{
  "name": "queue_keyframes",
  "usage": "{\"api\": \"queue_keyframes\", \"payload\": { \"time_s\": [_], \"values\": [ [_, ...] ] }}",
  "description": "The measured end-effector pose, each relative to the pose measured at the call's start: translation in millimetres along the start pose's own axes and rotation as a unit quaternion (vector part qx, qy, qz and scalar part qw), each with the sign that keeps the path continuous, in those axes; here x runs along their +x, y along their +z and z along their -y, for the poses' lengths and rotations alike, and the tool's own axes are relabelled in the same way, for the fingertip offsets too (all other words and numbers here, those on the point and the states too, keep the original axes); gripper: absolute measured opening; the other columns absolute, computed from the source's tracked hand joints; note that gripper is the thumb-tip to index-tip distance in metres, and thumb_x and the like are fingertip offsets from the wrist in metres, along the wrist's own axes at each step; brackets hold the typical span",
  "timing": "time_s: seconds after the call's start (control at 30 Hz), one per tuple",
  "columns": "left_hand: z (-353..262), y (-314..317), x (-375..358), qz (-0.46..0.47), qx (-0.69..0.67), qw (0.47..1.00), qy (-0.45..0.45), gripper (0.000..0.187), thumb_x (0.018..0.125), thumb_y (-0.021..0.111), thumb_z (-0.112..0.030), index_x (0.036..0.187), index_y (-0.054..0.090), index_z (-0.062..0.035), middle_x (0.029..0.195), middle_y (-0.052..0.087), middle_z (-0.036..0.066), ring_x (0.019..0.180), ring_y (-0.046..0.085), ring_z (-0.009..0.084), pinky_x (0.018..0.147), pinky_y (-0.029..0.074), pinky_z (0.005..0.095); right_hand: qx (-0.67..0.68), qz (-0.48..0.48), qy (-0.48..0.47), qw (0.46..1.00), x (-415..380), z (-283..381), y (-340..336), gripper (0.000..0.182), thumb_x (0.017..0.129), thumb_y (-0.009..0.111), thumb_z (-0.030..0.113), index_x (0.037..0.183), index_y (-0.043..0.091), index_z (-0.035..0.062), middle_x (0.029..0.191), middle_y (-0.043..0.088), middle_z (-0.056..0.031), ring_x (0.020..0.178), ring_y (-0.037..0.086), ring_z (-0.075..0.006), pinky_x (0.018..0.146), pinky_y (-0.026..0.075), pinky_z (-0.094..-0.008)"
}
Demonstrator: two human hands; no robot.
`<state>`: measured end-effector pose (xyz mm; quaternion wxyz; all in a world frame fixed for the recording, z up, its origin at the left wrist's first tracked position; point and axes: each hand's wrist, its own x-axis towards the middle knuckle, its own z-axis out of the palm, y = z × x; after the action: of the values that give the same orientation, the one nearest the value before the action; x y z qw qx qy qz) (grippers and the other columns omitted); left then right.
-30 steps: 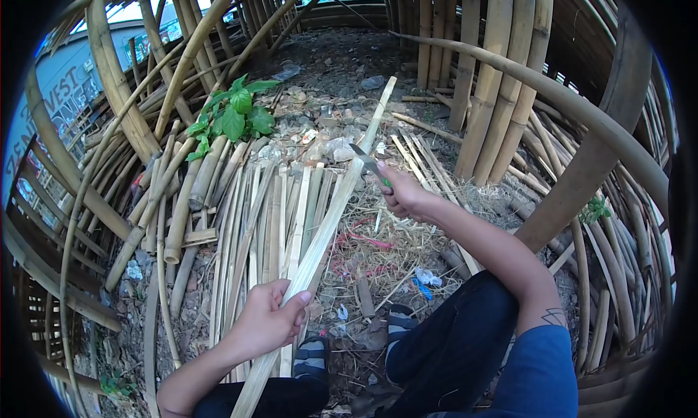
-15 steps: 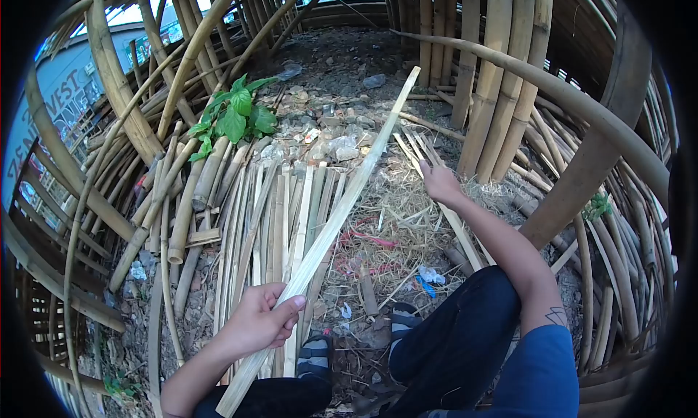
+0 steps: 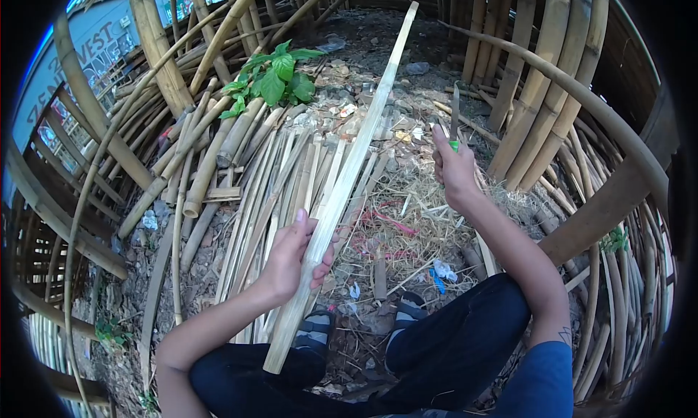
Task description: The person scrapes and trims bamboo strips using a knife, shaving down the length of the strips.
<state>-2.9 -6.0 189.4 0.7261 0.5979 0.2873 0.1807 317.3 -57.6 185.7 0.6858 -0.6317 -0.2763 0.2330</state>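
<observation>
My left hand [image 3: 294, 258] is closed around the lower part of a long split bamboo strip [image 3: 352, 167], which slants up and away across the middle of the view. In my right hand [image 3: 456, 169] is a knife [image 3: 455, 116] with a green handle, its narrow blade pointing up. The blade is apart from the strip. Below my left hand, many more bamboo strips [image 3: 254, 222] lie side by side on the ground. Pale shavings [image 3: 414, 200] are heaped between those strips and my right forearm.
Thick bamboo posts [image 3: 542, 91] stand on the right, crossed by a curved pole [image 3: 582, 91]. Stacked poles [image 3: 211, 163] and a leafy green plant [image 3: 276, 76] are on the left. Stony ground [image 3: 363, 62] lies ahead. Blue and white litter [image 3: 440, 272] is near my feet.
My right hand has risen from beside the strips on the right, and the knife now shows upright in it. My left hand has shifted up with the bamboo strip. The camera view has shifted too.
</observation>
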Motion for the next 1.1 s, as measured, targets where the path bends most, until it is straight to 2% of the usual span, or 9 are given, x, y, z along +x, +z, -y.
{"api": "queue_keyframes", "payload": {
  "time_s": [0.27,0.33,0.5,0.57,0.67,0.73,0.87,1.0,1.1],
  "values": [
    [4,33,24,0.02,-0.071,0.987,0.145,0.088,0.097,0.01,-0.074,0.11,0.053,0.001,0.074,0.054,0.006,0.054,0.049,0.0121,0.048,0.043,0.0258,0.086,0.206,0.049,0.973,-67,28,72,0.04,0.092,0.074,0.039,0.082,0.059,0.0036,0.058,0.048,0.0047,0.039,0.034,-0.0046,0.037,0.021,-0.0256],
    [11,41,31,0.011,-0.063,0.98,0.187,0.088,0.096,0.01,-0.075,0.11,0.052,0.0005,0.075,0.055,0.006,0.054,0.048,0.0115,0.047,0.042,0.026,0.099,0.225,0.041,0.968,-75,29,81,0.038,0.088,0.08,0.036,0.089,0.063,0.0019,0.061,0.053,0.0037,0.044,0.041,-0.0026,0.039,0.029,-0.0226],
    [24,27,53,0.059,-0.068,0.978,0.187,0.089,0.097,0.012,-0.074,0.121,0.052,0.0019,0.093,0.06,0.01,0.078,0.061,0.0162,0.069,0.052,0.0307,0.11,0.255,0.027,0.96,-66,30,75,0.031,0.09,0.078,0.029,0.089,0.064,0.0011,0.068,0.06,0.0004,0.049,0.046,-0.0034,0.042,0.032,-0.0225],
    [26,13,60,-0.07,-0.026,0.976,0.204,0.081,0.102,0.017,-0.068,0.127,0.051,0.0021,0.109,0.06,0.013,0.101,0.061,0.0203,0.085,0.051,0.0352,0.108,0.268,0.031,0.957,-62,29,69,0.03,0.09,0.078,0.028,0.089,0.064,0.0008,0.069,0.061,0.0002,0.05,0.047,-0.0038,0.043,0.033,-0.0224],
    [18,-6,56,-0.146,0.038,0.959,0.238,0.066,0.107,0.026,-0.056,0.126,0.051,0.0018,0.116,0.059,0.014,0.11,0.058,0.0217,0.089,0.049,0.0361,0.066,0.272,-0.001,0.96,-61,26,64,0.031,0.092,0.076,0.028,0.087,0.064,0.0002,0.067,0.059,0.0004,0.047,0.043,-0.0036,0.042,0.029,-0.0235],
    [2,-13,47,-0.187,0.131,0.907,0.355,0.051,0.109,0.033,-0.043,0.126,0.052,0.0014,0.117,0.06,0.014,0.11,0.059,0.0208,0.089,0.049,0.0351,-0.043,0.278,-0.046,0.959,-57,20,60,0.029,0.092,0.076,0.027,0.09,0.067,0.0002,0.073,0.063,0.0001,0.063,0.054,-0.0053,0.053,0.043,-0.0262],
    [-23,-37,28,-0.219,0.263,0.749,0.567,0.025,0.107,0.036,-0.011,0.121,0.053,0.0019,0.118,0.059,0.015,0.112,0.058,0.021,0.095,0.046,0.0344,-0.124,0.308,-0.086,0.939,-53,19,49,0.026,0.095,0.072,0.026,0.096,0.068,0.0001,0.075,0.063,-0.0013,0.069,0.057,-0.0077,0.062,0.048,-0.0288],
    [-43,-53,11,-0.291,0.454,0.61,0.581,0.021,0.097,0.046,0.007,0.115,0.057,0.0024,0.116,0.059,0.019,0.112,0.058,0.032,0.099,0.045,0.0385,-0.144,0.348,-0.069,0.924,-46,11,38,0.021,0.096,0.069,0.021,0.098,0.069,0.0005,0.078,0.063,-0.0022,0.071,0.057,-0.0087,0.063,0.048,-0.0302],
    [-47,-57,3,-0.312,0.567,0.541,0.538,0.029,0.093,0.055,0.002,0.122,0.055,0.0007,0.124,0.056,0.021,0.119,0.053,0.0367,0.104,0.039,0.0445,-0.22,0.385,-0.095,0.891,-41,13,27,0.02,0.096,0.068,0.019,0.097,0.069,-0.0005,0.077,0.063,-0.0031,0.069,0.057,-0.0092,0.062,0.048,-0.0299]
  ]
}}
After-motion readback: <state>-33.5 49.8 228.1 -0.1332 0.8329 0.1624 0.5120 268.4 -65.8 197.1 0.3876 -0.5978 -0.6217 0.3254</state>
